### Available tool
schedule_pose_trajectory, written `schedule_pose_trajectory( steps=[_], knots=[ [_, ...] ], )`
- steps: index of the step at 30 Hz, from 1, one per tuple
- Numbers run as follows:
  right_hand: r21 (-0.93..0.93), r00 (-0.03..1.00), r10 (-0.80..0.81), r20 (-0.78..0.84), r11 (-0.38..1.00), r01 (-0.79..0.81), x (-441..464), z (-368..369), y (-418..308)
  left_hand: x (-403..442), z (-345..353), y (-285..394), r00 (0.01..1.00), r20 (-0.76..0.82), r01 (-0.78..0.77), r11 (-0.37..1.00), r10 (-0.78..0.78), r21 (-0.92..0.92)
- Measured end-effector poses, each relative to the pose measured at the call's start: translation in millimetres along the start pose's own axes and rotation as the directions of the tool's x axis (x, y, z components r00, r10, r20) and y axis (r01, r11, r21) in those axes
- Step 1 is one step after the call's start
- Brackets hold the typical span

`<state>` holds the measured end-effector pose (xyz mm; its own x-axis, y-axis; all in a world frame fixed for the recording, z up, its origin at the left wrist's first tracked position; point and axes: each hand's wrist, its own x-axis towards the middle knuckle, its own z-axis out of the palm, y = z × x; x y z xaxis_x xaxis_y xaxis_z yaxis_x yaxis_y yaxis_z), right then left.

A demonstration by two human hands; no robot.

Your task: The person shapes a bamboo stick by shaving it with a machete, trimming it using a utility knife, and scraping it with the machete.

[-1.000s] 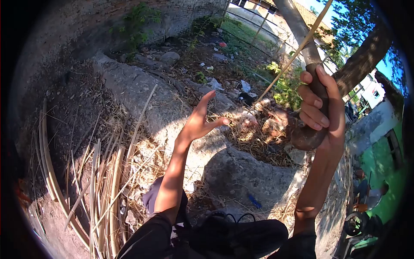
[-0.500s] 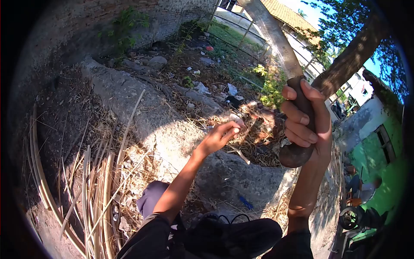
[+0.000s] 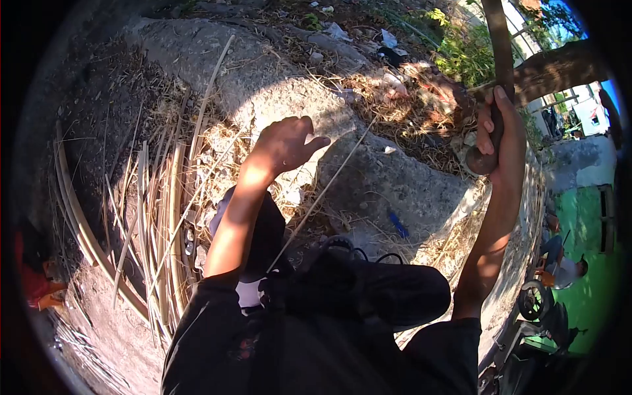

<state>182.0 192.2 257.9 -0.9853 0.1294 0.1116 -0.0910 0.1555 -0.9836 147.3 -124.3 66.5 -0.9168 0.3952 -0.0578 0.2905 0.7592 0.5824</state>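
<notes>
My right hand (image 3: 503, 135) is wrapped around the dark, knob-ended handle of a machete (image 3: 498, 46), held upright at the right. Its blade points up past the top edge and shows narrow, nearly edge-on. My left hand (image 3: 289, 145) hovers over the sunlit concrete ledge (image 3: 296, 99), thumb apart from the curled fingers, with nothing visible in it. A long thin stick (image 3: 329, 185) slants from the ledge down toward my lap, to the right of that hand and apart from it.
Long split strips (image 3: 174, 230) lie piled at my left. Dry plant scraps and litter cover the ground beyond the ledge. A blue object (image 3: 397, 224) lies by my knee. A tree trunk (image 3: 559, 71) leans at upper right; a person (image 3: 566, 273) sits beyond a motorbike wheel (image 3: 532, 300).
My view has tilted down. My left hand has drawn back left and its fingers have parted. The machete has turned from broadside to nearly edge-on, and the long thin stick now shows.
</notes>
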Motion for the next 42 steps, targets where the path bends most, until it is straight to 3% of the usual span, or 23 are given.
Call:
schedule_pose_trajectory(
  steps=[1, 3, 5, 6, 7, 8, 9, 11, 12, 14, 16, 19, 20, 22, 23, 25, 27, 29, 32, 38, 40, 41, 42],
  knots=[
    [0.014, 1.0, 0.015, 0.013, 1.0, -0.015, 1, -13, 22, -28, -6, -6, 0.993, 0.104, 0.052, 0.995, -0.06, 0.082],
    [-0.373, 0.982, 0.076, -0.171, 0.918, -0.136, -4, -40, 83, -81, 2, -6, 0.956, 0.241, 0.129, 0.977, -0.168, 0.169],
    [-0.581, 0.987, 0.086, -0.138, 0.799, -0.151, -17, -59, 141, -119, 23, 0, 0.938, 0.273, 0.171, 0.97, -0.214, 0.175],
    [-0.751, 0.989, 0.029, -0.145, 0.647, -0.129, -21, -69, 177, -133, 41, -2, 0.989, 0.098, 0.077, 0.958, -0.108, 0.277],
    [-0.767, 0.993, 0.013, -0.119, 0.633, -0.1, -31, -73, 210, -144, 52, -1, 0.997, -0.066, 0.001, 0.921, 0.027, 0.39],
    [-0.782, 0.996, -0.002, -0.092, 0.619, -0.071, -41, -78, 243, -150, 55, 6, 0.998, -0.066, 0.005, 0.92, 0.023, 0.392],
    [-0.897, 0.986, -0.132, 0.104, 0.415, 0.15, -48, -107, 306, -152, 58, 17, 1.0, -0.003, -0.016, 0.911, 0.019, 0.413],
    [-0.876, 0.954, 0.248, -0.166, 0.407, -0.259, -73, -85, 330, -155, 66, 36, 0.992, 0.122, -0.038, 0.881, -0.022, 0.471],
    [-0.887, 0.957, 0.241, -0.164, 0.388, -0.25, -85, -81, 349, -156, 71, 36, 0.993, 0.117, -0.031, 0.88, -0.029, 0.474],
    [-0.895, 0.959, 0.236, -0.157, 0.378, -0.239, -107, -79, 382, -155, 83, 33, 0.97, 0.227, -0.104, 0.7, -0.085, 0.706],
    [-0.843, 0.957, 0.224, -0.183, 0.466, -0.27, -123, -77, 403, -153, 80, 32, 0.975, 0.207, -0.088, 0.715, -0.081, 0.693],
    [-0.827, 0.96, 0.19, -0.204, 0.491, -0.273, -130, -80, 414, -145, 72, 33, 0.997, 0.08, -0.017, 0.874, -0.025, 0.486],
    [-0.823, 0.961, 0.183, -0.21, 0.497, -0.274, -128, -80, 413, -137, 61, 39, 0.997, 0.076, -0.022, 0.869, -0.018, 0.494],
    [-0.764, 0.971, 0.054, -0.232, 0.608, -0.216, -121, -78, 402, -118, 39, 51, 0.956, 0.136, 0.202, 0.917, -0.261, 0.344],
    [-0.761, 0.971, 0.04, -0.236, 0.614, -0.21, -116, -78, 393, -114, 34, 53, 0.961, 0.041, 0.24, 0.899, -0.273, 0.366],
    [-0.696, 0.98, -0.07, -0.188, 0.713, -0.083, -103, -76, 369, -109, 26, 52, 0.977, -0.034, 0.209, 0.926, -0.209, 0.314],
    [-0.652, 0.983, -0.099, -0.157, 0.757, -0.028, -88, -70, 332, -108, 11, 65, 0.969, -0.212, 0.181, 0.951, -0.128, 0.252],
    [-0.603, 0.985, -0.122, -0.125, 0.797, 0.022, -79, -61, 289, -108, 10, 72, 0.959, -0.264, 0.167, 0.962, -0.107, 0.215],
    [-0.651, 0.992, -0.119, -0.029, 0.755, 0.072, -70, -40, 235, -102, 19, 75, 0.936, -0.348, 0.113, 0.982, -0.055, 0.149],
    [-0.543, 0.933, -0.167, 0.32, 0.774, 0.325, -85, 18, 207, -71, 92, 52, 0.918, -0.356, 0.144, 0.984, -0.174, -0.108],
    [-0.621, 0.857, -0.317, 0.407, 0.592, 0.514, -95, 28, 243, -68, 125, 41, 0.94, -0.217, 0.24, 0.962, -0.264, -0.128],
    [-0.571, 0.911, -0.034, 0.412, 0.769, 0.287, -99, 30, 254, -71, 135, 39, 0.943, -0.214, 0.228, 0.963, -0.255, -0.143],
    [-0.569, 0.914, -0.021, 0.405, 0.777, 0.27, -106, 31, 264, -75, 145, 36, 0.946, -0.21, 0.217, 0.964, -0.247, -0.156]
  ],
)
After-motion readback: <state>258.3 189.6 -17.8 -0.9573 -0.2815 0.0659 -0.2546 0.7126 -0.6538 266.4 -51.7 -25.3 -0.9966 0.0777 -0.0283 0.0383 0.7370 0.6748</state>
